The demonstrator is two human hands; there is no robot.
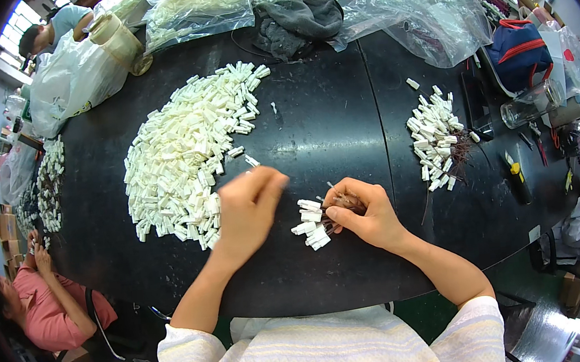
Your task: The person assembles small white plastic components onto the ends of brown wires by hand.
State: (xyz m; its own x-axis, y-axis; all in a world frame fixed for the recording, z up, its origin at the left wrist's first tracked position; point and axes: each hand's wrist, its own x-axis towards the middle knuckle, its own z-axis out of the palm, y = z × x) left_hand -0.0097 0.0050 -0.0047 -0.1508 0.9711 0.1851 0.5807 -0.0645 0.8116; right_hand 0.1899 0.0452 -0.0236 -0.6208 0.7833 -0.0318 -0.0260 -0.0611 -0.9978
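Right hand [368,214] clenched around a bundle of thin brown wires tipped with small white plastic connector blocks [313,224], held just above the black tabletop [327,127], near its front edge. Left hand [250,206] blurred, fingers pinched together beside the bundle; cannot tell whether anything sits between them.

Possible slips, as a judgement: loose blocks fanning out of the right-hand grip and dropping; wires snagging one another inside the fist; a block knocked out of the big heap of white plastic connector blocks [185,157] just beside the left hand.

Around: a smaller pile of wired white blocks [434,141] to the right, clear plastic bags [421,12] at the far edge, a dark grey cloth [298,21], a blue and red bag [517,51]. A person in pink [41,306] seated at left. Nothing between the 2 hands.
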